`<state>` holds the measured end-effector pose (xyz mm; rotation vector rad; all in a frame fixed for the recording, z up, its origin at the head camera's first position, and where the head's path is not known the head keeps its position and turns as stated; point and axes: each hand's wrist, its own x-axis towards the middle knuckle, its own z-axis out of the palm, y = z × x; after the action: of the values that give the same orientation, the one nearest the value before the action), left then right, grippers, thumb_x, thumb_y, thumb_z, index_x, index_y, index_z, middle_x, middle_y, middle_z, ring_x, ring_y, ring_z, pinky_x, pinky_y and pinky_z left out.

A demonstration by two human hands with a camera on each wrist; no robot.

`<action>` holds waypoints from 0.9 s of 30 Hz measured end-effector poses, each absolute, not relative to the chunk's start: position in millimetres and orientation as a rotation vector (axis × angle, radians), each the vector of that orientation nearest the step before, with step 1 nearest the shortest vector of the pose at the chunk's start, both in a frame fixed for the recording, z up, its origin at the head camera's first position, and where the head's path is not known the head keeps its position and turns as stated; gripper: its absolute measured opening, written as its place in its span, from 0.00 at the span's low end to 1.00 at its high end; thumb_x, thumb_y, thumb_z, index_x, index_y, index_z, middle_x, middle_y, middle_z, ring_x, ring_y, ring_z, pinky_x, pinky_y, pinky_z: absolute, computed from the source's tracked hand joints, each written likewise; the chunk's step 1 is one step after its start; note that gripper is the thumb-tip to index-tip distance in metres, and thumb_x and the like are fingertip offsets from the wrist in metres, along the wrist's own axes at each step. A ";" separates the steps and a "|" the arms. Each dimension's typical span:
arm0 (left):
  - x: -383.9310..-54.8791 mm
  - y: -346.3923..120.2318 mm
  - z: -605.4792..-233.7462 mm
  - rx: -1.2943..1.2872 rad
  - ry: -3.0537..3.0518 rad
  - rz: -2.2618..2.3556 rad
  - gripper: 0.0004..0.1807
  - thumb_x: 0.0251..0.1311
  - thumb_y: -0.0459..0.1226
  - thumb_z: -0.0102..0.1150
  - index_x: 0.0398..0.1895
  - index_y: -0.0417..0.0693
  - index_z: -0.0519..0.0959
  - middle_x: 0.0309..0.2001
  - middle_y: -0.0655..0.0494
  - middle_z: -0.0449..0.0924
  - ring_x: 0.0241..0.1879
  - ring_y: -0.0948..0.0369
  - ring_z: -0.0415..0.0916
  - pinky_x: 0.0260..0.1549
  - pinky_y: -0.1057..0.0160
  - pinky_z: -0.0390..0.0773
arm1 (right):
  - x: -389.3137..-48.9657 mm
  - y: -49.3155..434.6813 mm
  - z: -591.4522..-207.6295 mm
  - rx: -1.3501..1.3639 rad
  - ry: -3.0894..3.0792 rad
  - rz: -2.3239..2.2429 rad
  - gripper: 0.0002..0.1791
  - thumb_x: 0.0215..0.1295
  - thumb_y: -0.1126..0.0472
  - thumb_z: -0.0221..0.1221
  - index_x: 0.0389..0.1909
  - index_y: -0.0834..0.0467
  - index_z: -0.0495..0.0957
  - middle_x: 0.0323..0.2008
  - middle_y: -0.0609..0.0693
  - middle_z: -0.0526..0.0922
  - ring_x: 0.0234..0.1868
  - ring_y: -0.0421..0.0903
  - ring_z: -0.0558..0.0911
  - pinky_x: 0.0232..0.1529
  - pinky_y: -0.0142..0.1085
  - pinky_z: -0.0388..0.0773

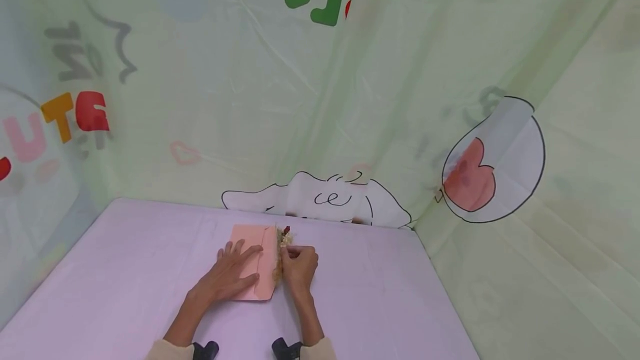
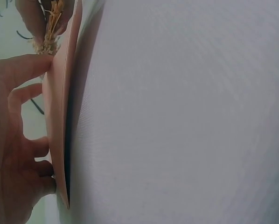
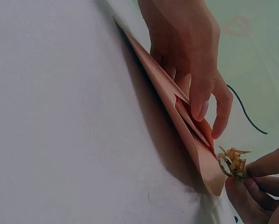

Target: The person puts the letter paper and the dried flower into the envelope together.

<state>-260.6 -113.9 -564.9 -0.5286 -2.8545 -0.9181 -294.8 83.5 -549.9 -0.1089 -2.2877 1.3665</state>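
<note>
A pink envelope lies on the lilac tabletop. My left hand rests on it with fingers spread, and the thumb and index finger reach toward its right side. My right hand pinches a small bunch of dried flowers along the envelope's right edge. A dark red bloom and pale blossoms show at the far end of the bunch; its straw-coloured stems stick out of the fingers in the right wrist view. There, the envelope's side gapes a little, showing folded paper layers and a reddish inner edge.
The lilac tabletop stretches around the envelope on all sides. A pale green printed curtain hangs behind it and along both sides, with a cartoon drawing at the table's back edge. Black wrist straps sit at the cuffs.
</note>
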 end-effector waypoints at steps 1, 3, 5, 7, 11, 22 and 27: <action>-260.7 -113.9 -564.8 -0.525 -2.855 -0.915 0.34 0.72 0.51 0.64 0.79 0.56 0.73 0.79 0.25 0.63 0.78 0.18 0.57 0.72 0.17 0.57 | -294.4 81.6 -549.5 -0.108 -2.293 1.376 0.03 0.61 0.68 0.75 0.32 0.66 0.93 0.24 0.57 0.91 0.22 0.38 0.83 0.25 0.34 0.81; -260.9 -113.9 -564.6 -0.520 -2.862 -0.910 0.34 0.72 0.51 0.64 0.79 0.56 0.73 0.79 0.25 0.63 0.78 0.18 0.57 0.72 0.17 0.57 | -294.1 78.1 -549.6 -0.111 -2.310 1.380 0.03 0.61 0.68 0.75 0.33 0.66 0.93 0.24 0.56 0.91 0.22 0.37 0.82 0.25 0.32 0.80; -260.9 -113.8 -564.3 -0.517 -2.867 -0.914 0.35 0.71 0.51 0.65 0.79 0.56 0.72 0.79 0.24 0.63 0.78 0.18 0.56 0.73 0.17 0.57 | -293.4 74.9 -549.9 -0.112 -2.322 1.385 0.03 0.62 0.68 0.75 0.33 0.66 0.93 0.24 0.56 0.91 0.22 0.37 0.82 0.25 0.31 0.80; -261.0 -114.0 -564.3 -0.513 -2.874 -0.921 0.35 0.72 0.51 0.65 0.79 0.56 0.72 0.80 0.24 0.62 0.78 0.17 0.55 0.73 0.17 0.56 | -292.4 72.1 -550.1 -0.115 -2.331 1.388 0.03 0.62 0.68 0.75 0.33 0.66 0.93 0.24 0.55 0.90 0.22 0.37 0.81 0.24 0.30 0.79; -261.5 -114.3 -565.3 -0.507 -2.881 -0.930 0.35 0.72 0.52 0.65 0.80 0.57 0.72 0.81 0.24 0.60 0.79 0.18 0.54 0.74 0.17 0.55 | -290.6 68.2 -550.9 -0.114 -2.347 1.392 0.03 0.63 0.68 0.75 0.33 0.65 0.93 0.23 0.54 0.90 0.22 0.37 0.80 0.24 0.29 0.78; -263.5 -114.3 -566.1 -0.494 -2.887 -0.960 0.36 0.72 0.53 0.64 0.81 0.58 0.71 0.82 0.25 0.59 0.80 0.18 0.52 0.75 0.18 0.53 | -292.2 65.4 -562.7 -0.134 -2.388 1.397 0.04 0.63 0.66 0.76 0.34 0.65 0.93 0.24 0.53 0.89 0.23 0.37 0.80 0.24 0.28 0.78; -263.0 -114.9 -564.8 -0.493 -2.887 -0.951 0.36 0.71 0.52 0.65 0.80 0.57 0.71 0.81 0.26 0.60 0.80 0.18 0.53 0.75 0.17 0.54 | -294.3 63.4 -566.3 -0.121 -2.390 1.377 0.04 0.62 0.67 0.76 0.32 0.66 0.92 0.23 0.54 0.89 0.21 0.37 0.80 0.23 0.27 0.77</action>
<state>-263.0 -114.9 -564.8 -0.4927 -2.8873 -0.9507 -294.3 63.4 -566.3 -0.1214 -2.3902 1.3769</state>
